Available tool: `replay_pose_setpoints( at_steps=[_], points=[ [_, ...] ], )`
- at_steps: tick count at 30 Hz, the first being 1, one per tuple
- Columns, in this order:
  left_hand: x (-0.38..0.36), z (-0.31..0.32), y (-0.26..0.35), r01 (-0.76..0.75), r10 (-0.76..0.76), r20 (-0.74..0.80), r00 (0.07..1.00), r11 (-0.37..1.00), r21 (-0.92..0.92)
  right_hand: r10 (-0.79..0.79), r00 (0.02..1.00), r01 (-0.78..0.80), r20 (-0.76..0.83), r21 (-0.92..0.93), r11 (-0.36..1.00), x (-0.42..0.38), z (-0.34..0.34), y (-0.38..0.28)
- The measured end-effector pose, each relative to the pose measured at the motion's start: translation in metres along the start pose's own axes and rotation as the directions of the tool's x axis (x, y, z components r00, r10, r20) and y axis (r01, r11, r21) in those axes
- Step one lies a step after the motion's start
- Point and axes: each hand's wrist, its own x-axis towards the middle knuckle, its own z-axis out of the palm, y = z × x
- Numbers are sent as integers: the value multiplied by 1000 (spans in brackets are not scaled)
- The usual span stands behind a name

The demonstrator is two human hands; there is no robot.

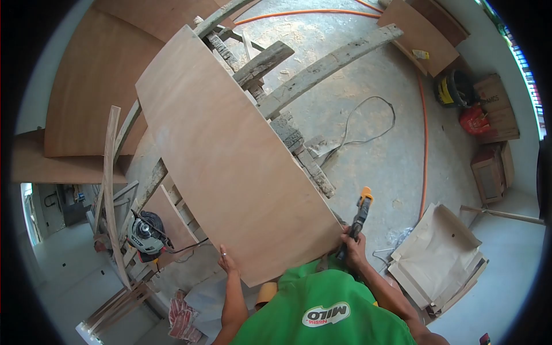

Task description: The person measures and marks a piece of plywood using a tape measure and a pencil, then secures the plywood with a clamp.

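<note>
The left hand presses flat against the near edge of a plywood sheet lying across rough timber trestles. The right hand grips a black-and-yellow tool at the sheet's corner (type unclear). Beyond it, dusty concrete floor carries an orange cable; a circular saw sits left of the left hand.

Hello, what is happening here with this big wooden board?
A person in a green shirt stands over a large plywood sheet that lies on rough wooden beams. The left hand rests on the near edge of the sheet. The right hand grips a black and orange tool at the sheet's near right corner. A circular saw sits to the left, untouched.
</note>
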Motion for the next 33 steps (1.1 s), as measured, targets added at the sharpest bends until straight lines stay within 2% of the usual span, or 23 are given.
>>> replay_pose_setpoints(
  at_steps=[3, 4, 5, 7, 9, 10, 11, 12, 15, 17, 19, 21, 25, 27, 28, 30, 33],
  points=[
    [40, -3, -1, -17, 21, 72, 997, 998, -63, -24, 1000, 25, 16, -73, 997, 9, 34, -11],
    [46, -8, 3, -12, 15, 65, 998, 999, -47, -46, 996, 58, 81, -147, 987, 14, 42, -11],
    [57, -6, 11, -14, 13, 41, 999, 1000, 13, -75, 986, 106, 149, -214, 971, 20, 50, -10],
    [69, 3, 26, -8, 7, 7, 1000, 998, 66, -63, 987, 92, 145, -202, 975, 34, 65, 1],
    [75, -3, 36, 0, -38, 128, 991, 958, 286, -37, 985, 72, 167, -204, 976, 39, 75, 9],
    [88, -6, 25, 11, -43, 111, 993, 960, 280, -81, 986, 112, 148, -214, 970, 39, 79, 10],
    [101, -4, 13, -26, -10, 97, 995, 931, 365, -127, 984, 152, 123, -223, 963, 36, 83, 12],
    [105, 0, 12, -61, 23, 91, 996, 894, 444, -136, 984, 154, 111, -176, 972, 35, 84, 13],
    [105, -4, 6, -97, 34, 129, 991, 847, 522, -135, 988, 146, 81, -145, 979, 41, 81, 27],
    [101, 1, 9, -87, 36, 113, 993, 870, 485, -128, 985, 151, 114, -215, 965, 43, 81, 25],
    [104, 1, 5, -71, 33, 93, 995, 892, 446, -55, 994, 74, 96, -209, 975, 49, 77, 30],
    [112, -3, 1, -136, 62, 187, 980, 899, 417, -105, 990, 124, 92, -221, 967, 55, 76, 35],
    [95, 0, 20, -6, -40, 92, 995, 895, 447, -146, 988, 153, 59, -133, 979, 43, 94, 21],
    [93, 3, 22, -169, 141, 115, 983, 944, 283, -153, 986, 159, 63, -106, 982, 45, 99, 20],
    [97, 4, 21, -156, 131, 107, 986, 947, 282, -136, 988, 144, 76, -105, 984, 48, 99, 22],
    [106, 4, 24, -75, 44, 84, 996, 905, 419, -117, 987, 129, 107, -109, 986, 51, 99, 26],
    [101, 5, 28, -130, 114, 65, 991, 922, 365, -135, 987, 144, 87, -106, 984, 57, 104, 29]
  ],
)
